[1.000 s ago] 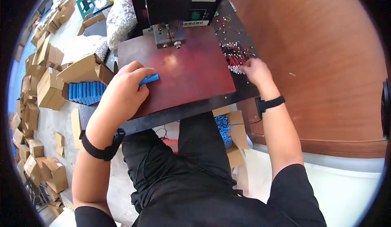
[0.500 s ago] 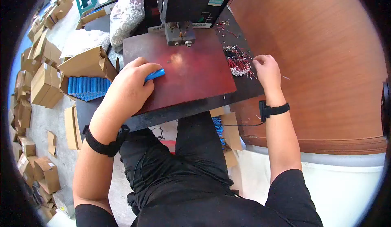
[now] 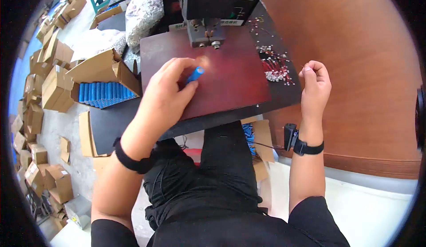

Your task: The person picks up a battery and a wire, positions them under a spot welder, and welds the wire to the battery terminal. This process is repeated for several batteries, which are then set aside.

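My left hand (image 3: 166,87) is closed around a blue cylindrical battery cell (image 3: 195,73), tilted over the dark red work board (image 3: 226,85). The cell's pale end faces up and right, below the head of a black bench machine (image 3: 206,36) with two metal tips. Off the right edge of the table, my right hand (image 3: 316,78) pinches thumb and fingers together. A thin reddish wire (image 3: 304,65) shows at its fingertips; the rest is hidden. Beside that hand on the table lies a pile of red and black wire leads with white connectors (image 3: 277,67).
An open carton (image 3: 100,67) of upright blue cells stands left of the board. Behind it is a clear bag of small pale parts (image 3: 142,18). A wooden panel (image 3: 355,78) rises at the right. Below the table sits another carton (image 3: 262,143) with blue cells; cardboard boxes (image 3: 57,87) line the floor.
My left hand has brought the cell right and tipped its end upward. My right hand has moved away from the wire pile, lifting with fingers pinched. The whole view has shifted slightly.
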`<state>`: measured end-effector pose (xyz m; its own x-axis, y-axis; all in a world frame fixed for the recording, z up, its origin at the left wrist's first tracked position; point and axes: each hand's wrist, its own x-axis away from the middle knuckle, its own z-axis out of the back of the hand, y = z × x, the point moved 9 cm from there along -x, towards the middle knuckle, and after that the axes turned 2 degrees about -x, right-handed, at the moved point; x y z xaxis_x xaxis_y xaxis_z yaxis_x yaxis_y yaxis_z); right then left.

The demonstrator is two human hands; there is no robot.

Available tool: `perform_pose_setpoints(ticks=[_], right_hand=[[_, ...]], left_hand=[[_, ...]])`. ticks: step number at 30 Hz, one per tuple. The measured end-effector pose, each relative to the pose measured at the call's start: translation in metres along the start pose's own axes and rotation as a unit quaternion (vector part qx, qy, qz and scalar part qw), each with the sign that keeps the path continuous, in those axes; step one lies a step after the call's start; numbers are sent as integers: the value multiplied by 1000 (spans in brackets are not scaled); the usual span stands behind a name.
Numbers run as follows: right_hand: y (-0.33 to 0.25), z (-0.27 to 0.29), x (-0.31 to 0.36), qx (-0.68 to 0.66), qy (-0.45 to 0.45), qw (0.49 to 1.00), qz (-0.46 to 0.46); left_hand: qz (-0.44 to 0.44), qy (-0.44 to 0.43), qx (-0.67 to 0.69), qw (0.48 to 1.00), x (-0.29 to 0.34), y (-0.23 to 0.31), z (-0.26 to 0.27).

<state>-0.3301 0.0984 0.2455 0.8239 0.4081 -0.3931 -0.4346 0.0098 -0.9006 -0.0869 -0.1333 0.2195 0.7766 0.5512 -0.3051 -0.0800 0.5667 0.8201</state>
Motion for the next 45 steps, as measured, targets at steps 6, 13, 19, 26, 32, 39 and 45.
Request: perform_pose_setpoints(ticks=[6,13,19,26,32,39,45], right_hand=[[-6,-50,27,-86,-59,995,1],[-13,-83,28,-51,-78,993,68],[-11,-85,29,-33,-38,993,109],[-9,-87,30,-31,-56,991,119],[-9,-88,31,-30,-61,990,124],[-9,-88,32,-43,-58,989,132],[-12,-87,32,-34,-35,989,139]], left_hand=[[46,20,-4,999,-11,-5,-9],[55,58,32,996,-25,-18,-13],[85,43,-11,995,-34,-20,-16],[83,56,10,995,-37,-30,-19],[104,21,-27,994,-38,-28,-20],[102,26,-43,994,-38,-26,-17],[107,30,-15,994,-37,-30,-19]])
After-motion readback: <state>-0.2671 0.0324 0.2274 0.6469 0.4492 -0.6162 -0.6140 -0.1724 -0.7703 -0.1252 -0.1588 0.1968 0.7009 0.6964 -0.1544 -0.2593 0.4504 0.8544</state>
